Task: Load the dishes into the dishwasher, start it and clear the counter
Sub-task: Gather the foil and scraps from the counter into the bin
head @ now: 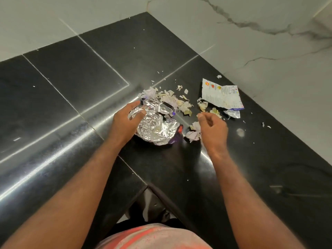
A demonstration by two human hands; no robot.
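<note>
The left hand (125, 121) grips the left rim of a crumpled foil wrapper (156, 128), with its fingers curled over the edge. The wrapper lies open on the black bench (71, 78), near the inner corner of the front edge. Pale peel scraps (172, 99) are strewn just behind the foil, towards the bench's back corner. A small heap of peelings (194, 133) touches the right hand (212, 126), whose fingers are curled with thumb and forefinger tips together; whether they pinch a scrap cannot be told. A torn printed packet (221, 97) lies beyond, close to the marble wall (269, 51).
</note>
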